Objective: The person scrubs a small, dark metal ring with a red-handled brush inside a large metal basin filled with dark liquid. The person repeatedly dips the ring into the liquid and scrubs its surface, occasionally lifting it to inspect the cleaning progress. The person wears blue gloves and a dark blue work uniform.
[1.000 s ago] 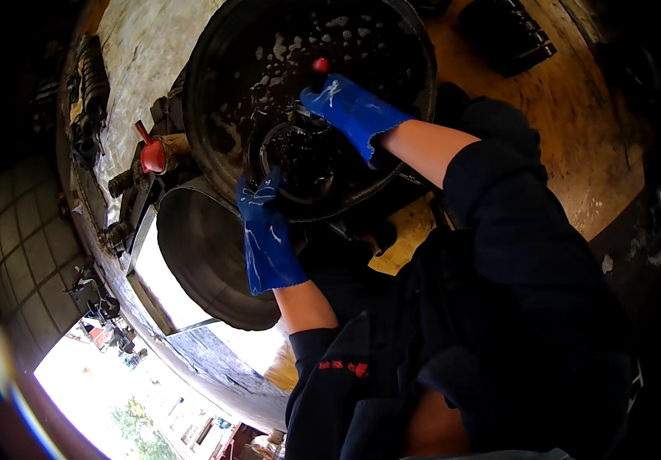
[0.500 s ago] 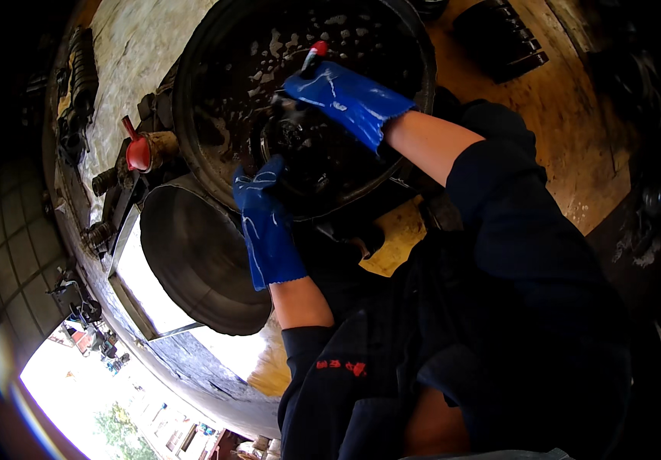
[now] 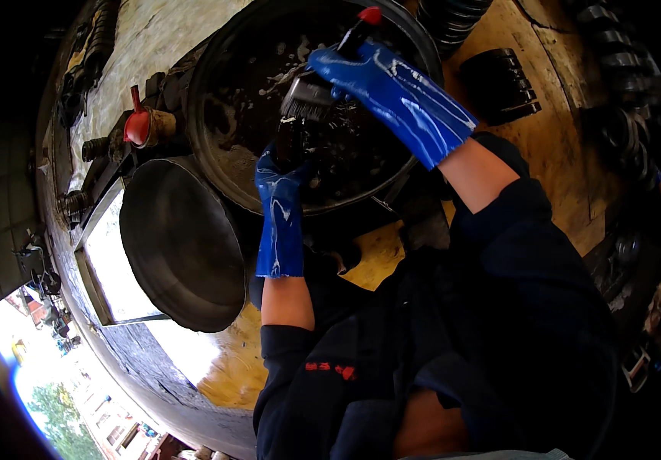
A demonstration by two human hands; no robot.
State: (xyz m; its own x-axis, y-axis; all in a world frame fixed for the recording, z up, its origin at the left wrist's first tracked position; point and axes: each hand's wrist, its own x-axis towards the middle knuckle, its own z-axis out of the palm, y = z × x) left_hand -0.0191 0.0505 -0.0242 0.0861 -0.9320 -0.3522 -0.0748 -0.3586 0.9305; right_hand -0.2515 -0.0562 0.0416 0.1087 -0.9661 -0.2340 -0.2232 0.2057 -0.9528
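Observation:
Both my hands wear long blue rubber gloves over a large round black basin [image 3: 195,115] that contains dark, foamy liquid. My right hand [image 3: 395,88] is closed round a brush [image 3: 307,100] with a dark, red-tipped handle and a wide head of dark bristles. The bristles point down, just above a dark wet part [image 3: 293,142] near the basin's middle. At the near side of the basin, my left hand [image 3: 280,192] has its fingers round that part. The part's shape is mostly lost against the dark liquid, so its kind cannot be told.
A second metal basin [image 3: 181,245] leans at the near left. Left of the black basin is a red scoop-like cup [image 3: 137,125] with a handle. A black ribbed cylinder [image 3: 499,84] and dark shafts [image 3: 621,61] lie to the right.
My right hand has moved right and slightly up, bringing the brush head into view over the dark part. My left hand has shifted right in the picture. The whole view has also shifted.

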